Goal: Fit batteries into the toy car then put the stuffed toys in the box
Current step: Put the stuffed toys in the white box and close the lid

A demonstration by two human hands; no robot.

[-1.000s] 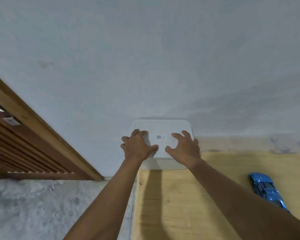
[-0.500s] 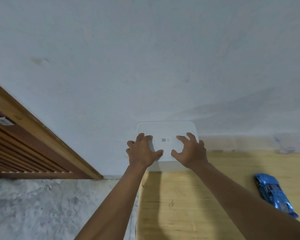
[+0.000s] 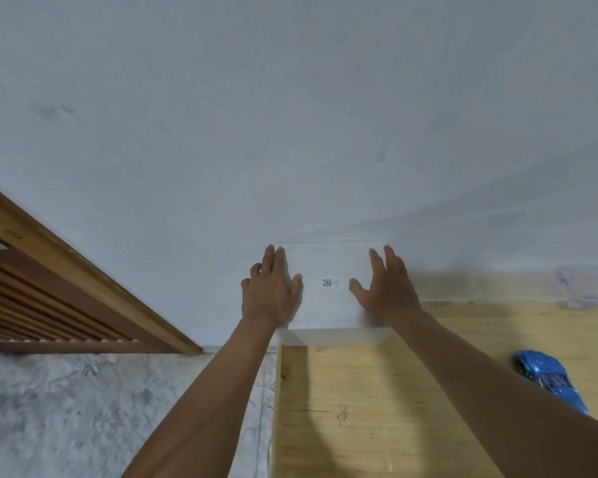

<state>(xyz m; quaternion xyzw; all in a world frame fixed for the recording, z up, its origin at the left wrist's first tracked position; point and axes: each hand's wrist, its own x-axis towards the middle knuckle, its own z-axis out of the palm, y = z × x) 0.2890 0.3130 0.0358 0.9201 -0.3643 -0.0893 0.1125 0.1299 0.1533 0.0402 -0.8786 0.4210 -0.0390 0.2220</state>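
A white plastic box (image 3: pixel 328 334) with its lid (image 3: pixel 325 267) on stands at the far left corner of the wooden table, against the wall. The lid carries a small QR label. My left hand (image 3: pixel 271 291) lies flat on the lid's left side, fingers straight. On the lid's right side my right hand (image 3: pixel 385 288) presses flat with spread fingers. A blue toy car (image 3: pixel 548 377) lies on the table at the right, partly hidden by my right forearm. No stuffed toys or batteries are in view.
The pale wooden table (image 3: pixel 359 408) fills the lower right; its left edge drops to a grey marbled floor (image 3: pixel 83 408). A white wall (image 3: pixel 290 132) rises behind the box. A slatted wooden door frame (image 3: pixel 66 277) stands at the left.
Both hands have gone from curled fingers near the lid's middle to flat, spread palms on its left and right sides. The view has shifted slightly.
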